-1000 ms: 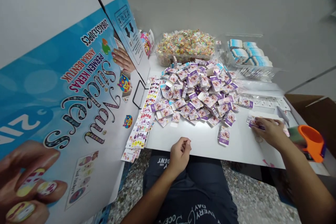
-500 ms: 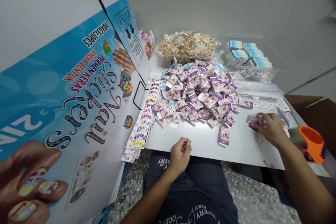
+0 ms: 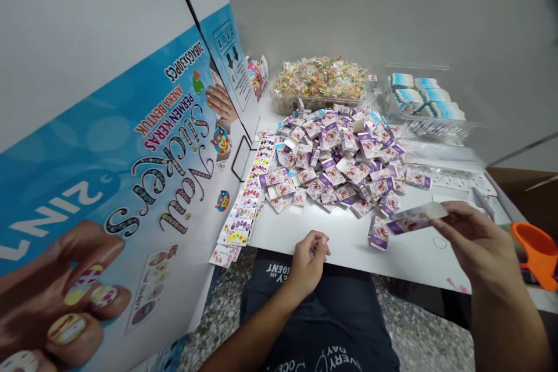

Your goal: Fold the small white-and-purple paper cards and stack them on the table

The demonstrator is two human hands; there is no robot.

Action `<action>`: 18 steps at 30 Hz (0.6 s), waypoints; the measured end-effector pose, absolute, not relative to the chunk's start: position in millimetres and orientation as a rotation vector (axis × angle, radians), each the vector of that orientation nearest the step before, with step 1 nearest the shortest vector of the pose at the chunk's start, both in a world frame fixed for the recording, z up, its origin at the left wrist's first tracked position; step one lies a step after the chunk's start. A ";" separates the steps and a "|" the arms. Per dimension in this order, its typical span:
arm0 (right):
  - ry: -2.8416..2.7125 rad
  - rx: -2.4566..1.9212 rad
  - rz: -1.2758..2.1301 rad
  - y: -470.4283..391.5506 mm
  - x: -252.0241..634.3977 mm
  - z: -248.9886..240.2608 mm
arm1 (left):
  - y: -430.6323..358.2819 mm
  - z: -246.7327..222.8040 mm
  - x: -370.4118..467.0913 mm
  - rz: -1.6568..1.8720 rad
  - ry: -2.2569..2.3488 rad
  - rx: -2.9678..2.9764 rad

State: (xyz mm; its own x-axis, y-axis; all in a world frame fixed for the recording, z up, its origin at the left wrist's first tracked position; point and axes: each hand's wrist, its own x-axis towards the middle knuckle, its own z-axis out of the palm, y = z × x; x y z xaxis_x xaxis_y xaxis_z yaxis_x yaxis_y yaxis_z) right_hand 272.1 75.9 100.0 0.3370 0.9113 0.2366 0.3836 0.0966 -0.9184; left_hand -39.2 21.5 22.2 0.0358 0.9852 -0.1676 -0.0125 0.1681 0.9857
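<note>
My right hand (image 3: 477, 238) pinches one end of a small flat purple-and-white box (image 3: 412, 220), raised above the table's right part and slightly blurred. Just left of it, another small box (image 3: 378, 233) lies near the table's front edge. My left hand (image 3: 308, 256) rests at the front edge with its fingers curled together; whether something tiny is between them is hidden. Beyond both hands spreads a big pile of small purple, white and blue boxes (image 3: 335, 171). Left of the pile lie long sticker sheets (image 3: 244, 209).
Behind the pile stand a clear tub of wrapped candies (image 3: 322, 78) and a clear tray with blue-white packs (image 3: 410, 99). A large printed carton (image 3: 143, 128) fills the left. An orange tape dispenser (image 3: 534, 250) and an open brown carton (image 3: 523, 186) are at right.
My right hand has lifted the small box off the table and brought it leftward and nearer. My left hand stays at the table edge. The view has shifted slightly.
</note>
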 end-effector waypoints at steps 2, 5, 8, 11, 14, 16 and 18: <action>-1.471 -1.332 0.833 60.7 244.7 114.9 | 20.7 37.5 -37.8 1.026 1.065 1.095; -1.684 -1.186 1.129 42.3 204.7 128.6 | 21.6 55.9 -35.9 0.861 0.692 1.024; -1.704 -1.146 1.266 32.1 175.8 130.8 | 22.4 61.5 -33.4 0.624 0.374 0.895; -1.580 -1.146 1.351 28.1 161.4 125.0 | 21.0 56.8 -31.9 0.529 0.345 0.842; -1.370 -1.146 1.512 25.6 156.6 116.4 | 18.9 51.9 -32.6 0.587 0.434 0.873; -1.267 -1.159 1.576 23.7 155.1 111.0 | 17.7 51.4 -34.1 0.642 0.446 0.875; -1.184 -1.137 1.648 21.7 153.1 106.7 | 16.6 52.5 -36.3 0.655 0.437 0.887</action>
